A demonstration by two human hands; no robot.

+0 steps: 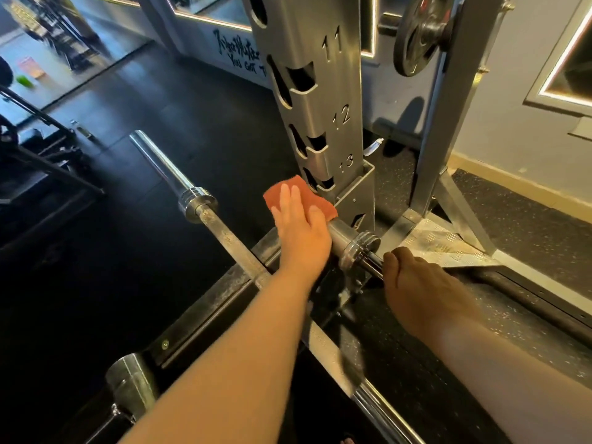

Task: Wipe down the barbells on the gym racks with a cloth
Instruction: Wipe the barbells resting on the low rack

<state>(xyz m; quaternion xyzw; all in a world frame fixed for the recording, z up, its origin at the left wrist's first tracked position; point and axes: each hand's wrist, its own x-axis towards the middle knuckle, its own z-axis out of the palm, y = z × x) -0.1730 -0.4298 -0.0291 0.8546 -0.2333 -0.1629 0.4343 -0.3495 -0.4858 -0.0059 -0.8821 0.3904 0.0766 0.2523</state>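
Everything sits around the numbered rack upright point(320, 107). Out to its left, a long barbell point(224, 232) runs slantwise over the dark floor, untouched by either hand. At the foot of the upright, the left hand point(301, 229) lies flat on an orange cloth point(318, 208), fingers straight and together. It presses the cloth onto the thick end sleeve of a second barbell point(340, 234) resting low on the rack. Just right of the upright's base is that bar's collar point(362, 248). Past the collar, the right hand point(416, 283) is cupped over the thin shaft with the thumb on top. It looks wrapped round the bar to steady it, though the fingers themselves are hidden underneath. High to the right of the upright, a weight plate point(416, 40) hangs on a peg.

I'd say the wiping of this sleeve is under way. Next the cloth needs to be drawn along the sleeve toward the collar with firm pressure, while the right hand keeps the bar from rolling. The long barbell looks left to do.
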